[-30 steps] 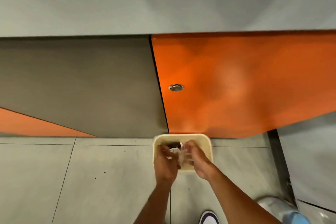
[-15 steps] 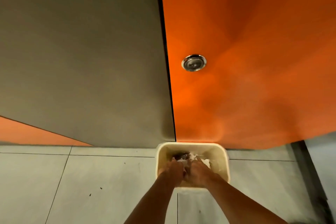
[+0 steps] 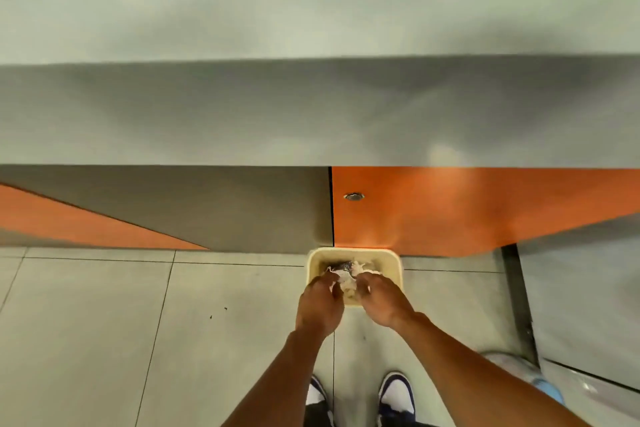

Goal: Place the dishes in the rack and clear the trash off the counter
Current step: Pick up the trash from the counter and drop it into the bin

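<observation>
Trash (image 3: 346,277), crumpled white paper with a dark scrap, sits in the cream bin (image 3: 395,265) on the tiled floor (image 3: 104,322), against the orange cabinet door (image 3: 485,211). The left hand (image 3: 320,305) and right hand (image 3: 381,302) reach over the bin's near rim. Each hand's curled fingers pinch the paper's edge.

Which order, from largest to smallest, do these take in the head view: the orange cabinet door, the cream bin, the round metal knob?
1. orange cabinet door, by far the largest
2. cream bin, partly covered
3. round metal knob, smallest
</observation>
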Motion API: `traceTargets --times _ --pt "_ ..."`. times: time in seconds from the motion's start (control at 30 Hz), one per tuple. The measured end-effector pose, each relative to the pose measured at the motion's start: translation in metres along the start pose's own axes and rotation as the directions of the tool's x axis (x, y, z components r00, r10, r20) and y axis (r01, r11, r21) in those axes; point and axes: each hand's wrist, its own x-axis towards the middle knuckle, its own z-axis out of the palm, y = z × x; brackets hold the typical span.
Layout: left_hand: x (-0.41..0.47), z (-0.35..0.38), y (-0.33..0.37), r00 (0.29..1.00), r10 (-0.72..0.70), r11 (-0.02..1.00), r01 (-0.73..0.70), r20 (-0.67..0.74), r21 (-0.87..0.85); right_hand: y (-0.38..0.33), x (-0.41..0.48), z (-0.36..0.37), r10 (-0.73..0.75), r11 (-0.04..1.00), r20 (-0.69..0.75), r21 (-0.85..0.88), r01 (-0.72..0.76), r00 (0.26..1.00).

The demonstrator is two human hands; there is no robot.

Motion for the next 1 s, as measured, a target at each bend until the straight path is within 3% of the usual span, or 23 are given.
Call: traceTargets --times 0.17,0.37,0.53,0.73,0.9,1.0 --pt "-0.103 -0.067 0.052 0.996 0.015 0.961 -0.039 -0.091 -0.273 -0.063 -0.112 -0.062 -0.034 0.969 -0.142 0.239 0.068 0.989" --pt "-0.217 -0.187 0.127 0.965 0.085 0.895 -0.184 -0.25 -0.407 -0.139 -0.249 -0.151 -0.063 0.89 -0.33 0.409 0.203 0.942" --pt "-0.286 -0.267 0.177 0.939 0.174 0.78 -0.316 -0.298 -0.541 -0.191 -0.343 -0.209 -0.111 0.832 -0.437 0.451 0.324 0.893" --pt "-0.318 -0.322 0.217 0.871 0.255 0.659 -0.474 -0.42 -0.584 -0.227 -0.403 -0.257 -0.14 0.756 -0.567 0.468 0.458 0.811" --pt "-0.307 -0.346 0.224 0.864 0.194 0.73 -0.443 -0.464 -0.52 -0.223 -0.403 -0.28 -0.151 0.77 -0.594 0.431 0.47 0.791" --pt "-0.284 -0.37 0.226 0.862 0.156 0.817 -0.387 -0.481 -0.428 -0.235 -0.378 -0.302 -0.211 0.833 -0.597 0.304 0.462 0.774"
